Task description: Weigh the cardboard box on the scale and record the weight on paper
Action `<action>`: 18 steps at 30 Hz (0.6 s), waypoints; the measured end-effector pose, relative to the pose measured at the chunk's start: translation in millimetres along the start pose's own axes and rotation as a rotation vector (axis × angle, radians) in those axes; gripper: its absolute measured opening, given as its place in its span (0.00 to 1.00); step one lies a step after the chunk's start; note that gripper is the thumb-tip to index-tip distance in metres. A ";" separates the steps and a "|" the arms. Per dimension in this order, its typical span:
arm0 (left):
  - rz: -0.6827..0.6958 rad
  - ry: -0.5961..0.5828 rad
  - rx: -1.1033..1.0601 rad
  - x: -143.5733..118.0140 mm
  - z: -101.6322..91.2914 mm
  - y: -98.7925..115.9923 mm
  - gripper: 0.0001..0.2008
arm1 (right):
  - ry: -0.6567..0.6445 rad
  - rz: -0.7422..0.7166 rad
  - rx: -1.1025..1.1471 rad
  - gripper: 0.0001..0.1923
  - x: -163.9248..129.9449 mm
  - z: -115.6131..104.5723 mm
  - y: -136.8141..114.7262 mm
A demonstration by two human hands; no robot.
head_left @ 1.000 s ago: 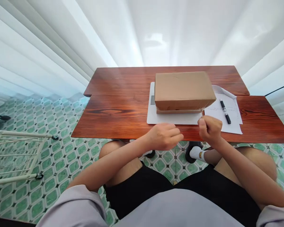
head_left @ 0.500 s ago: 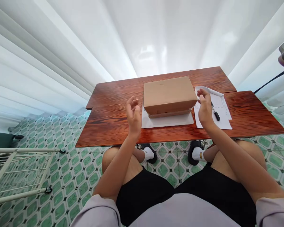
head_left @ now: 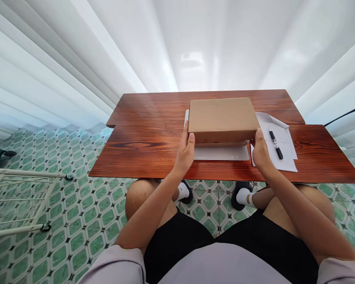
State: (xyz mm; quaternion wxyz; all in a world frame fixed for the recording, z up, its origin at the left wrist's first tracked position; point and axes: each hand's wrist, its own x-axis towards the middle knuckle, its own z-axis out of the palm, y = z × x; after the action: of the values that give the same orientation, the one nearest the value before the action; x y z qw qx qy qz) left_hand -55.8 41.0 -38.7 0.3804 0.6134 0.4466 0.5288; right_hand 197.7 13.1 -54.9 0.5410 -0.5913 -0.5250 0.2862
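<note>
Cardboard, plain brown, made up the box (head_left: 223, 119) that sat on a white scale (head_left: 221, 153) on the wooden table (head_left: 148, 146). Left hand (head_left: 185, 152) and right hand (head_left: 259, 152) pressed flat against its two short ends, each grip spread and clamping from outside (likely to steady or lift it squarely). Its long axis ran hand to hand. Just beyond the right hand lay a pen (head_left: 275, 144) on paper (head_left: 281, 148).

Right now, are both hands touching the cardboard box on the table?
Touching. The head view shows the left hand pressed against the left end of the cardboard box and the right hand against its right end, with no gap visible.
</note>
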 end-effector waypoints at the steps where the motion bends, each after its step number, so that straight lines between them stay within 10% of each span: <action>1: -0.006 0.001 0.001 -0.4 0.8 -0.1 0.33 | 0.011 0.006 -0.015 0.34 0.0 0.1 0.8; 18: 0.023 -0.059 -0.046 -2.3 1.3 -4.6 0.31 | 0.105 -0.021 -0.127 0.37 -4.3 4.3 -11.0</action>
State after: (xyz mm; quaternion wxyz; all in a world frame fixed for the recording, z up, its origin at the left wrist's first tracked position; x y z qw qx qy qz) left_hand -55.3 40.3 -43.9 0.4010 0.6250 0.4158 0.5251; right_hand 189.2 9.0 -46.6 0.5323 -0.6329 -0.5193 0.2154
